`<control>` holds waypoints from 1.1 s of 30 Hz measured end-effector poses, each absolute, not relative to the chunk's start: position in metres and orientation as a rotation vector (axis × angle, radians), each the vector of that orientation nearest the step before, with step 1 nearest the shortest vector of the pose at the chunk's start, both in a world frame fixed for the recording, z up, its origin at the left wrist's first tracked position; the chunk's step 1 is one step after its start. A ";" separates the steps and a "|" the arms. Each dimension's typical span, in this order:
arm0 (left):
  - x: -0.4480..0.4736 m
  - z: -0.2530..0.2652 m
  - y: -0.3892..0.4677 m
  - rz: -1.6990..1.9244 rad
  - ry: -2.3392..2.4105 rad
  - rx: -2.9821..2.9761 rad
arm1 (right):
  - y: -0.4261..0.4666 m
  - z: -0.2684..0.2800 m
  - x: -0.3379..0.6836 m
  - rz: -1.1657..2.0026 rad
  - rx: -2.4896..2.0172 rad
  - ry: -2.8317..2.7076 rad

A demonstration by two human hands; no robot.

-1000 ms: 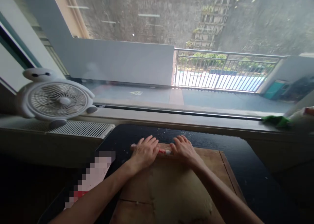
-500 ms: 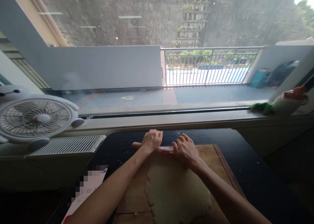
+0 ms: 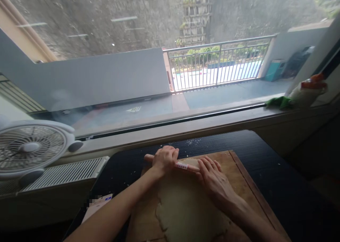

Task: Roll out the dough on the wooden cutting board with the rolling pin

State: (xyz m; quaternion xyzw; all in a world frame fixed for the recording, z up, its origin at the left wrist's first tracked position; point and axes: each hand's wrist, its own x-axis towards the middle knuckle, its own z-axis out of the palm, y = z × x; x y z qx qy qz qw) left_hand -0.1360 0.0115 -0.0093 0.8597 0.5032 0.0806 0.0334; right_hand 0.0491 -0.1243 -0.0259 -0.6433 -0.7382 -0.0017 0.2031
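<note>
A wooden rolling pin (image 3: pixel 183 166) lies across the far part of a sheet of pale dough (image 3: pixel 186 206), with a printed label showing between my hands. My left hand (image 3: pixel 165 160) is closed around the pin near its left end, which sticks out past the knuckles. My right hand (image 3: pixel 215 176) lies over the right part of the pin, fingers bent across it and hiding that end. A strip of dough shows beyond the pin. Beneath the dough is a wooden board (image 3: pixel 237 182); the dough's left edge is ragged.
The board rests on a black table (image 3: pixel 265 164) with scattered flour specks. A printed paper (image 3: pixel 98 208) lies by my left forearm. Beyond the table are a windowsill (image 3: pixel 212 125), a white fan (image 3: pixel 30 148) at left, and a green cloth (image 3: pixel 280 102) beside a spray bottle (image 3: pixel 308 91).
Both hands and the pin have come slightly nearer to me over the board, and dough now shows beyond the pin. The gap between my hands is wider. My view has tilted.
</note>
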 end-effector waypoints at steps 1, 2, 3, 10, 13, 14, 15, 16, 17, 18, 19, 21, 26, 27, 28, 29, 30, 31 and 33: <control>-0.124 -0.010 0.025 0.252 1.590 2.620 | -0.119 -0.021 0.050 0.024 -1.823 -2.050; -0.113 -0.011 0.036 0.259 1.612 2.609 | -0.116 -0.016 0.050 0.054 -1.840 -2.046; -0.105 -0.011 0.043 0.261 1.616 2.603 | -0.115 -0.012 0.049 0.079 -1.846 -2.046; -0.147 -0.014 0.003 0.205 1.338 2.790 | -0.146 -0.029 0.027 -0.055 -1.654 -2.204; -0.171 -0.016 -0.023 0.176 1.282 2.889 | -0.157 -0.039 0.024 -0.134 -1.538 -2.265; -0.172 -0.016 -0.025 0.166 1.303 2.892 | -0.158 -0.040 0.025 -0.139 -1.523 -2.270; -0.168 -0.016 -0.024 0.154 1.332 2.883 | -0.156 -0.039 0.027 -0.141 -1.531 -2.257; -0.159 -0.016 -0.019 0.134 1.369 2.858 | -0.153 -0.038 0.030 -0.137 -1.561 -2.235; -0.148 -0.016 -0.011 0.109 1.406 2.820 | -0.148 -0.035 0.033 -0.126 -1.606 -2.208; -0.135 -0.016 0.000 0.086 1.440 2.778 | -0.142 -0.032 0.037 -0.109 -1.664 -2.176; -0.120 -0.015 0.012 0.064 1.473 2.728 | -0.136 -0.029 0.042 -0.085 -1.724 -2.146; -0.092 -0.013 0.036 0.042 1.507 2.680 | -0.125 -0.022 0.050 -0.022 -1.818 -2.123; -0.074 -0.008 0.052 0.038 1.445 2.715 | -0.122 -0.016 0.052 0.008 -1.871 -2.125; -0.082 -0.009 0.045 0.040 1.436 2.722 | -0.128 -0.017 0.049 -0.010 -1.844 -2.134; -0.094 -0.010 0.035 0.044 1.425 2.732 | -0.134 -0.019 0.046 -0.036 -1.803 -2.152; -0.107 -0.012 0.023 0.055 1.415 2.747 | -0.142 -0.021 0.043 -0.065 -1.752 -2.176; -0.122 -0.014 0.010 0.065 1.402 2.765 | -0.149 -0.024 0.040 -0.093 -1.696 -2.204; -0.136 -0.016 -0.002 0.102 1.362 2.813 | -0.156 -0.026 0.037 -0.114 -1.639 -2.233; -0.158 -0.019 -0.021 0.151 1.317 2.879 | -0.166 -0.028 0.035 -0.131 -1.547 -2.282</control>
